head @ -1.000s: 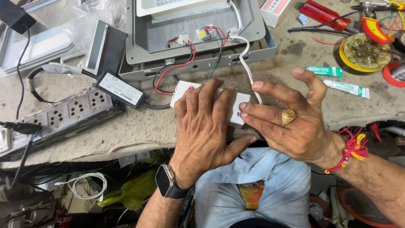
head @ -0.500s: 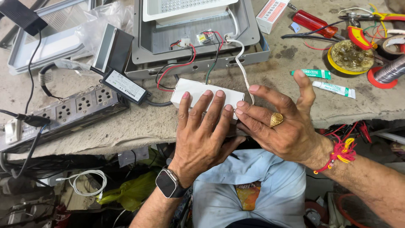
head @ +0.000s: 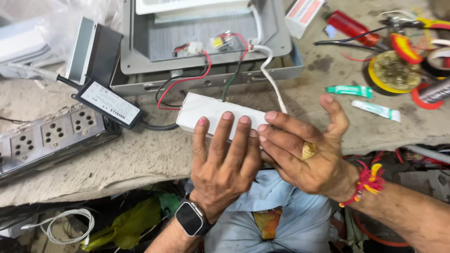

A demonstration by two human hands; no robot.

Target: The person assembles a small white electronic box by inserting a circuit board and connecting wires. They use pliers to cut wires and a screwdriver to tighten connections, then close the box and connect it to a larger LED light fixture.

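While both hands rest on the work, we record the positions below.

White driver box: we see the white driver box (head: 213,115) lying flat near the front edge of the workbench (head: 140,154), at the centre of the view.
Left hand: our left hand (head: 224,161) lies palm down, fingers extended and close together, fingertips on the box top; a smartwatch (head: 189,219) sits on its wrist.
Right hand: our right hand (head: 307,150) comes in from 4 o'clock, fingers straight and pressed on the box's right end, thumb raised; we cannot tell whether it grips anything. It carries a gold ring (head: 308,150) and a red and yellow wrist thread (head: 368,180).
Wiring: red, black and green leads and a white cable (head: 269,77) run from the box toward 12 o'clock into the grey metal housing (head: 206,51).
Black adapter: the black adapter (head: 108,103) lies at 9 o'clock, just beside the box.
Socket strip: the metal socket strip (head: 47,138) lies further out at 9 o'clock.
Tubes: two small tubes (head: 363,99) lie at 2 o'clock, well apart from the hands.
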